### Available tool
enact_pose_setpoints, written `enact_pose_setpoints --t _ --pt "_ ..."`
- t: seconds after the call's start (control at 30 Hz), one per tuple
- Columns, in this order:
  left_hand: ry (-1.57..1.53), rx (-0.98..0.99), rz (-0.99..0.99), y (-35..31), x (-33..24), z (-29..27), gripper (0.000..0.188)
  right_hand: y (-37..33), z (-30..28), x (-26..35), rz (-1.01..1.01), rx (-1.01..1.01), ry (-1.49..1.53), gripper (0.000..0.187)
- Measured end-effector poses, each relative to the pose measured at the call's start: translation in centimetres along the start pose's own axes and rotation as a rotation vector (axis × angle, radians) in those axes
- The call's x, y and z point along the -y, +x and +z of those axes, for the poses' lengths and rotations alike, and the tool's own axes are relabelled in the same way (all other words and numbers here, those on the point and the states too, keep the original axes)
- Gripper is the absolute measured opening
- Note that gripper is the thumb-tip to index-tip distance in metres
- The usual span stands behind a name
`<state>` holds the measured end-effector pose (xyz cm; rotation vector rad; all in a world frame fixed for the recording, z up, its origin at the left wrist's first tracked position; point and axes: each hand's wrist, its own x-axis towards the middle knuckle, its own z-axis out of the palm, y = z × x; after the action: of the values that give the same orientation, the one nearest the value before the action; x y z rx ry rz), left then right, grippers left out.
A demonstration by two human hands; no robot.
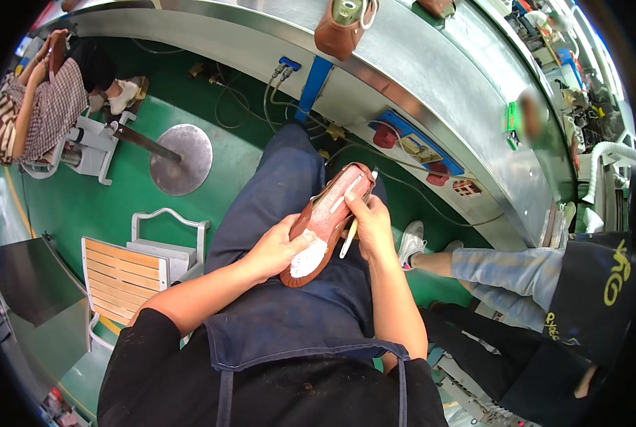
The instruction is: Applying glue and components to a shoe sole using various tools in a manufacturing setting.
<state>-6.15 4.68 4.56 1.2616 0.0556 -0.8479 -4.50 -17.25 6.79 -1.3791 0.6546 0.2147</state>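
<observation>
A brown leather shoe (319, 219) lies bottom side up between my hands, above my lap. A white patch (308, 259) covers the rounded end nearest me, and a narrow white strip (346, 193) runs along the middle towards the far end. My left hand (274, 248) is closed round the left edge, its thumb beside the white patch. My right hand (372, 226) has its thumb pressed on the far right part of the shoe. A slim white pen-like stick (348, 240) is gripped in that same hand; its working tip cannot be made out.
A long metal bench (432, 64) runs ahead and right, with a brown leather holder (338, 34) on its edge. Cables and a blue socket panel (418, 146) are below. A wooden-slatted chair (126, 277) stands left. People sit at far left and right; a round metal base (181, 160) stands on the floor.
</observation>
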Motion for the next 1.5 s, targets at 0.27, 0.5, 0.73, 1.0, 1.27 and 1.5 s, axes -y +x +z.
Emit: enact_pose_setpoints --t 0.27,0.5,0.73,1.0,1.27,1.5 --pt "0.922 -0.217 0.134 2.4 -4.3 0.9 0.056 -1.4 -0.6 0.0 0.017 0.035 0.060 0.035" --pt "0.939 -0.250 0.396 2.7 -3.7 -0.5 0.036 -2.1 -3.3 -0.4 0.091 0.048 0.256 0.024" --pt "0.860 0.164 0.366 3.7 -7.2 -3.9 0.033 -2.3 -6.2 -0.8 -0.114 0.076 0.432 0.021" --pt "0.730 0.129 0.256 3.1 -4.9 -3.4 0.049 -4.6 -6.5 3.9 -0.104 0.171 0.191 0.033" --pt "0.767 -0.290 0.401 0.4 -2.5 0.2 0.040 -6.2 -2.7 9.0 0.101 0.480 -0.634 0.039" --pt "0.960 -0.230 0.475 0.4 -3.4 -0.4 0.039 -3.2 -0.7 11.5 0.013 0.838 -0.990 0.028"
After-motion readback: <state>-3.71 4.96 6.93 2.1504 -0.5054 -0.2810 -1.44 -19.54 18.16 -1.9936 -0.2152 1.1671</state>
